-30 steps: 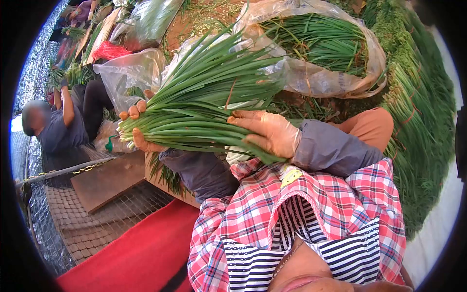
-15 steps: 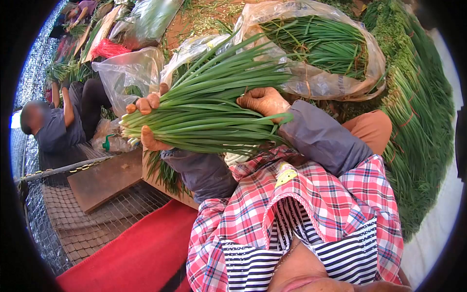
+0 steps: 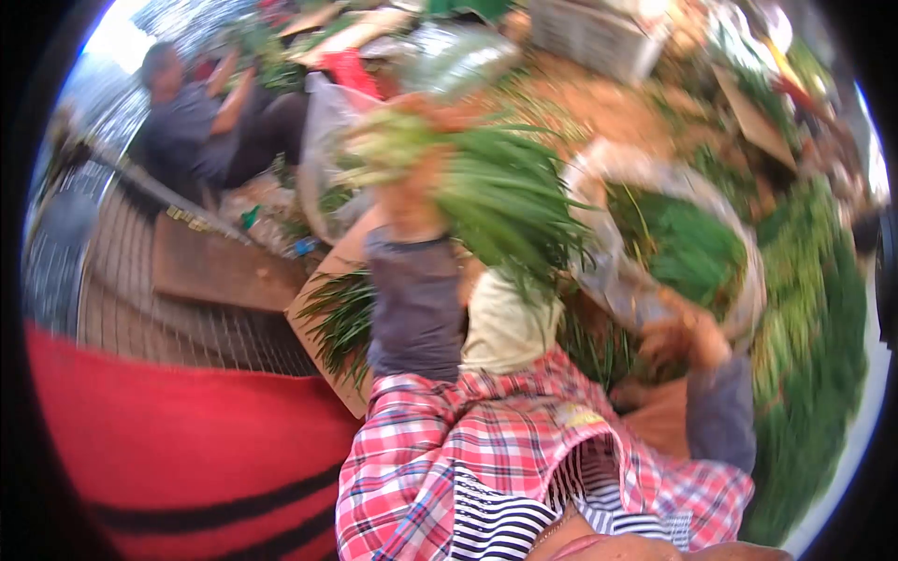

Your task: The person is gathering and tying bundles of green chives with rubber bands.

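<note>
My left hand (image 3: pixel 418 201) is raised in front of me, wrapped around a bunch of garlic chives (image 3: pixel 510 192). The pale stem ends point left and the green leaves fan out to the right; motion blurs both. Lower right, my right hand (image 3: pixel 687 337) is at the near rim of a clear plastic bag (image 3: pixel 599 266) full of more chives (image 3: pixel 692 248). Blur hides what its fingers do. Under my left forearm, loose green leaves (image 3: pixel 341 313) lie on a board (image 3: pixel 313 290).
A long heap of tied chives (image 3: pixel 814 374) lies along my right side. On the left sit another person (image 3: pixel 196 126), a brown board (image 3: pixel 220 266) on netting and a red cloth (image 3: pixel 187 421). A pale crate (image 3: pixel 594 37) stands at the back.
My right hand has left the bunch and moved right and down to the bag. My left hand has carried the bunch right and up in view. The whole view has shifted.
</note>
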